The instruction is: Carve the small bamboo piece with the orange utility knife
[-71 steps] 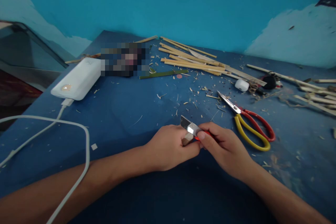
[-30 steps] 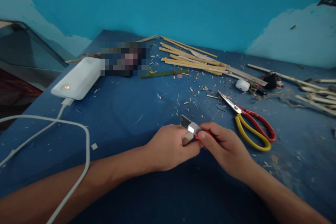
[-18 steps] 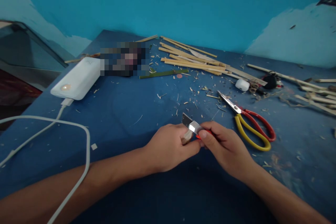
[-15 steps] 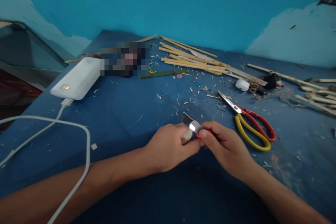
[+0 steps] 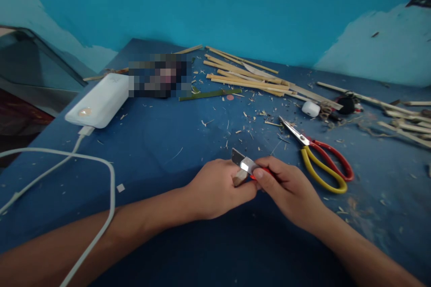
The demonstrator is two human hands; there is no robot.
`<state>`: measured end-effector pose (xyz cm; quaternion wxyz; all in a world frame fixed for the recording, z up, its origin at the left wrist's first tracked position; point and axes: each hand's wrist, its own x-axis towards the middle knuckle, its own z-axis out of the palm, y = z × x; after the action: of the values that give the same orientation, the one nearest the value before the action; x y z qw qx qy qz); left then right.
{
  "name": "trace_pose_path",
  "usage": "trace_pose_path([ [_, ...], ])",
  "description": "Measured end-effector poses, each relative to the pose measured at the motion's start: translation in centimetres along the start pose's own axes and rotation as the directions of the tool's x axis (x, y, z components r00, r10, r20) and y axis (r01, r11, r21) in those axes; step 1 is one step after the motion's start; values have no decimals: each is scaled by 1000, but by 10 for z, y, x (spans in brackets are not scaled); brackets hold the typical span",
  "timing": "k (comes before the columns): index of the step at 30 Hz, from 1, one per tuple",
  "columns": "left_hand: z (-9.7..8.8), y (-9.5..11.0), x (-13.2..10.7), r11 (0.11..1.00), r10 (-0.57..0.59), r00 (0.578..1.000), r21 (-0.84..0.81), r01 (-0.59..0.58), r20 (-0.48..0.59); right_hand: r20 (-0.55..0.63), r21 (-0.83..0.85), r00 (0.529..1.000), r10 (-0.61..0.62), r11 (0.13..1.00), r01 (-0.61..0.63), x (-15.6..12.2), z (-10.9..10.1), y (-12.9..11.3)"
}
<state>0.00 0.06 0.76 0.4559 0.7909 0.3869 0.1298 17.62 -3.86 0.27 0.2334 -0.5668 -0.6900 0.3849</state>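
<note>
My left hand [image 5: 217,188] is closed round a short pale bamboo piece [image 5: 240,177] whose end pokes out between the fingers. My right hand [image 5: 289,190] grips a red-handled utility knife [image 5: 247,164], thumb pressed near the metal blade head. The blade lies across the end of the bamboo piece. Both hands meet low over the blue table [image 5: 161,143], near its front.
Red-and-yellow scissors [image 5: 319,157] lie just right of my hands. Bamboo strips [image 5: 249,78] are piled at the back, more at the far right [image 5: 404,121]. A white power bank [image 5: 99,101] with its cable [image 5: 101,166] sits left. Shavings and a small white case [image 5: 310,108] are scattered about.
The knife blade has shifted slightly up and back down over the bamboo end. Both hands stay in nearly the same place.
</note>
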Motion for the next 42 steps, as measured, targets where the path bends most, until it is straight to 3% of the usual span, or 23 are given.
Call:
trace_pose_path([
  [13, -1, -2, -1, 998, -57, 998, -1, 57, -8, -78, 39, 997, -1, 999, 4, -2, 1, -1],
  [24, 0, 0, 0, 1000, 18, 1000, 20, -18, 9, 2, 13, 1000, 11, 1000, -11, 0, 1, -1],
  [42, -7, 4, 0, 998, -14, 999, -61, 16, 34, -15, 40, 1000, 26, 999, -25, -1, 0, -1],
])
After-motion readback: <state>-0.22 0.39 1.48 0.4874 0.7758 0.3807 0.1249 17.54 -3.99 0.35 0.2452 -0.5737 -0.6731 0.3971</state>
